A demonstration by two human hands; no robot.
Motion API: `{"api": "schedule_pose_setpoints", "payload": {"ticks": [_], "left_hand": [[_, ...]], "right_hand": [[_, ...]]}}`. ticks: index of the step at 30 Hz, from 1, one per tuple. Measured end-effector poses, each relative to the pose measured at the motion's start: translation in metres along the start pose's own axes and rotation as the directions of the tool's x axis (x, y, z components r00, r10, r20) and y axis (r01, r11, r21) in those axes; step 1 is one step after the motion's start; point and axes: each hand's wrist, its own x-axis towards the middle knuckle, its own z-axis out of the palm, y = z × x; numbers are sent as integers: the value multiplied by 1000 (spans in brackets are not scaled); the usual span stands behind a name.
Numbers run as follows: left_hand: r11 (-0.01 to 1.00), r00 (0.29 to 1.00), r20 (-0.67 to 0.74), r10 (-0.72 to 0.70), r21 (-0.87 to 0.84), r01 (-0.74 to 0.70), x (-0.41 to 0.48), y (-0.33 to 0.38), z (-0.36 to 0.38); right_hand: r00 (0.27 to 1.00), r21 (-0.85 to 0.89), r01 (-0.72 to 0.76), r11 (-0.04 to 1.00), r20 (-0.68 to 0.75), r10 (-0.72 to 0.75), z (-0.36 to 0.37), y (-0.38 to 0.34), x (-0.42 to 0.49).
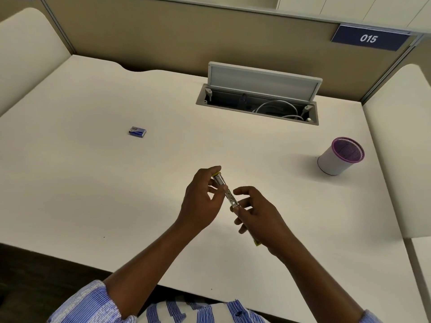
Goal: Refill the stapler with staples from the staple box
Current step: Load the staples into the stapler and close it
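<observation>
Both hands gripped stapler (227, 193) above surface (93, 183): left hand (200, 201) at front, right hand (258, 215) at rear. Staple box (137, 131) lay well apart, far-left. Tip: hold magazine steady, channel up.

Before you: stapler (225, 191) of shiny bare metal with yellow plastic trim, printed glossy staple box (137, 131), matt smooth cream desk (116, 183), purple wire-mesh cup (339, 156), striped cloth sleeve (86, 304)

"015" on blue partition sign (369, 38)
</observation>
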Motion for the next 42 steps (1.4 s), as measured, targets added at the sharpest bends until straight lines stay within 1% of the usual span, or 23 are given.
{"api": "schedule_pose_setpoints", "payload": {"ticks": [2, 3, 5, 6, 9, 12, 14, 17, 18, 20, 22, 23, 25, 27, 29, 30, 31, 34, 35, 37, 39, 40, 42], "left_hand": [[1000, 998, 66, 24, -2, -24, 0, -1, -1], [1000, 993, 114, 28, -8, -27, 0, -2, -2], [999, 974, 225, 35, -16, -32, -1, -4, -4], [999, 960, 279, 40, -18, -36, -1, -5, -5], [998, 904, 423, 66, -22, -62, 0, -12, -10], [997, 861, 504, 67, 3, -79, 0, -17, -13], [994, 865, 494, 82, 23, -108, -2, -17, -13], [990, 918, 376, 123, 18, -140, -3, -16, -11], [991, 935, 334, 122, 16, -135, -2, -15, -10], [993, 955, 275, 108, 6, -114, -2, -12, -9], [997, 969, 235, 77, -25, -73, -2, -10, -8], [998, 974, 217, 60, -45, -51, -2, -9, -7], [997, 982, 182, 44, -67, -32, -2, -8, -7], [997, 984, 168, 65, -40, -59, -3, -8, -6], [995, 978, 183, 99, 11, -103, -5, -8, -6], [993, 973, 206, 105, 26, -113, -5, -8, -6], [993, 966, 239, 101, 30, -112, -4, -9, -7], [998, 952, 300, 56, 21, -66, -1, -15, -11], [999, 957, 287, 37, 18, -44, 0, -19, -11], [999, 976, 217, -8, 46, -2, 0, -30, -10], [983, 988, 151, -36, 184, 8, 0, -49, -13], [957, 988, 147, -44, 290, 0, 2, -62, -16], [872, 981, 182, -69, 489, -29, 3, -89, -25]], "right_hand": [[991, 150, -128, 980, 48, 122, -1, 2, 6], [980, 230, -197, 953, 84, 182, -1, 3, 10], [947, 373, -318, 871, 160, 277, -3, 4, 18], [935, 437, -355, 827, 187, 303, -4, 5, 21], [910, 602, -412, 684, 230, 346, -5, 8, 28], [902, 651, -421, 631, 230, 365, -2, 11, 29], [905, 689, -414, 595, 241, 350, 1, 13, 29], [908, 733, -413, 540, 283, 310, 4, 14, 26], [904, 719, -425, 550, 312, 292, 4, 15, 26], [895, 619, -440, 651, 357, 266, 4, 18, 23], [912, 532, -388, 752, 339, 230, 5, 20, 21], [930, 527, -345, 777, 304, 207, 6, 21, 20], [962, 568, -252, 783, 237, 137, 9, 22, 20], [976, 572, -161, 804, 212, 45, 11, 21, 19], [978, 557, -92, 825, 205, -29, 12, 20, 19], [977, 580, -77, 811, 208, -56, 12, 20, 19], [976, 628, -80, 774, 209, -68, 12, 20, 21], [975, 747, -140, 650, 217, -39, 13, 21, 30], [974, 763, -156, 627, 224, -29, 13, 21, 34], [973, 787, -179, 590, 230, -11, 14, 23, 42], [973, 805, -190, 562, 231, -2, 15, 24, 49], [973, 812, -192, 551, 230, 0, 15, 24, 52], [974, 822, -198, 534, 227, 11, 16, 25, 57]]}}
